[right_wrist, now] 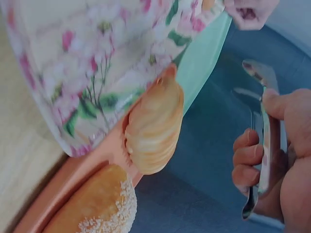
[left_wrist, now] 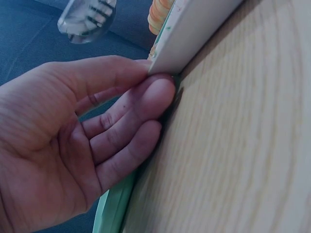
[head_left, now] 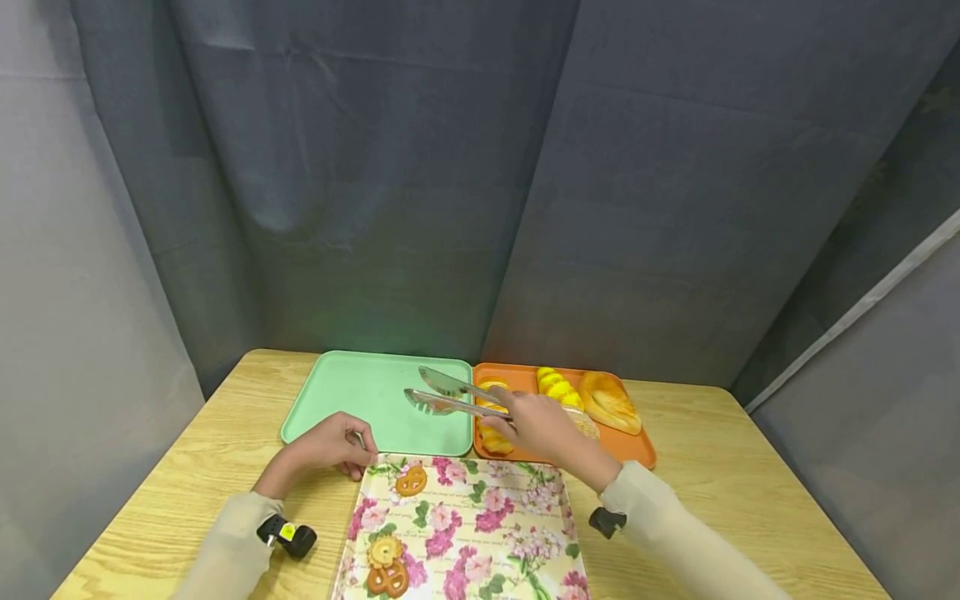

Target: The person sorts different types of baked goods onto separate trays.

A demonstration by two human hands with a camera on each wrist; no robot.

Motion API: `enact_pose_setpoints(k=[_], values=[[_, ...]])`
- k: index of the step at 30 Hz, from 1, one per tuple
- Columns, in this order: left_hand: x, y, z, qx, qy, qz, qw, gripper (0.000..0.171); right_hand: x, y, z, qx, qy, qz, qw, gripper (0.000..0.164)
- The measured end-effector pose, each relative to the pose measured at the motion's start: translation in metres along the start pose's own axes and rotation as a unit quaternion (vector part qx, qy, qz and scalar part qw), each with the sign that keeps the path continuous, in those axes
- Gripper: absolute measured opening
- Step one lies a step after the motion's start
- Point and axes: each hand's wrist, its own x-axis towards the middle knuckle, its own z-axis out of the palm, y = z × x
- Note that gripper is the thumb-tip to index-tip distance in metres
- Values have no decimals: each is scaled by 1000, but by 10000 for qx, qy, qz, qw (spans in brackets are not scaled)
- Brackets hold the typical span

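Fingers curled round metal tongs point(head_left: 468, 408), our right hand point(head_left: 543, 427) reaches forward while our left hand point(head_left: 339, 444), thumb and fingertips pinched, grips the far left corner of a floral tray point(head_left: 480, 504). Beneath lies our wooden table point(head_left: 750, 475). On it the floral tray is nearest us, with a green tray point(head_left: 360, 385) beyond to the left and an orange tray point(head_left: 643, 450) beyond to the right. Breads fill much of the orange tray: a golden loaf point(head_left: 609, 402), a bright yellow roll point(head_left: 558, 387) and others partly hidden by our hand. Smallest are the bakes on the floral tray: a pretzel point(head_left: 411, 481) near the pinched corner and a round biscuit point(head_left: 385, 551) touching a second pretzel point(head_left: 387, 578). Our tongs' tips stand apart above the green tray, nothing surely caught between them. We judge this a moment between pick-ups, tray steadied; the next move likely calls for level aim and a light squeeze.
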Motion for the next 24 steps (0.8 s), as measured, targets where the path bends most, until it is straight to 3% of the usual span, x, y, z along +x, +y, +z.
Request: enact_pose_setpoints(k=[5,11,24], values=[[0,-2,0,17,-21,23,10000,13,-15,-13,0,293,-136,-575,9978,46],[1,-2,0,27,-44,65,10000,12,-30,-25,7,234,-166,-1222,9921,45],[0,-1,0,3,-59,131,9999,12,-41,-30,18,0,-518,-1173,9918,50]])
